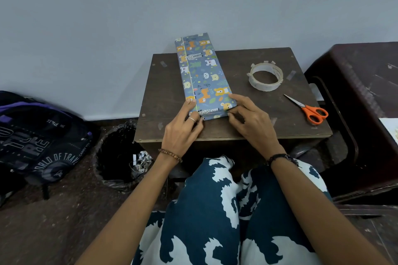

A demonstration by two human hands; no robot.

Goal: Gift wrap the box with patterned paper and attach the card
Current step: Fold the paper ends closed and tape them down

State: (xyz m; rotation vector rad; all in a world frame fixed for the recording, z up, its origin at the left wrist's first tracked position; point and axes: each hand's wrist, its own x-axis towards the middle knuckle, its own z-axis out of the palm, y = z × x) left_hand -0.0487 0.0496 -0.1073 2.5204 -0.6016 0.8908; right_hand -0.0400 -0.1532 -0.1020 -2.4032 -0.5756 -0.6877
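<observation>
Your left hand (183, 129) rests on the near left corner of the box (203, 75), fingers mostly straight and laid along the paper, with the fingertips up on the top face and a ring showing on one finger; it presses rather than grips. Your right hand (251, 121) sits at the near right corner, the index finger stretched out flat along the top edge while the thumb and lower fingers tuck in against the end flap, seemingly pinching the folded paper there, though the exact hold is hard to make out. The box lies lengthwise on the small dark table (237, 127), its far end reaching past the table's back edge toward the wall, already covered in blue-grey patterned paper (210, 64) printed with bears and other cartoon animals; a seam runs down its left side. A tape roll (266, 77) lies flat to the right of the box, well apart from it, with faint print inside the core that is too small to read. Orange-handled scissors (310, 109) lie near the table's right edge. On the floor to your left a dark backpack (38, 140) carries the words "WORLD OF TRAVEL" and "CARRY YOU", beside a bin (120, 157) lined in black.
</observation>
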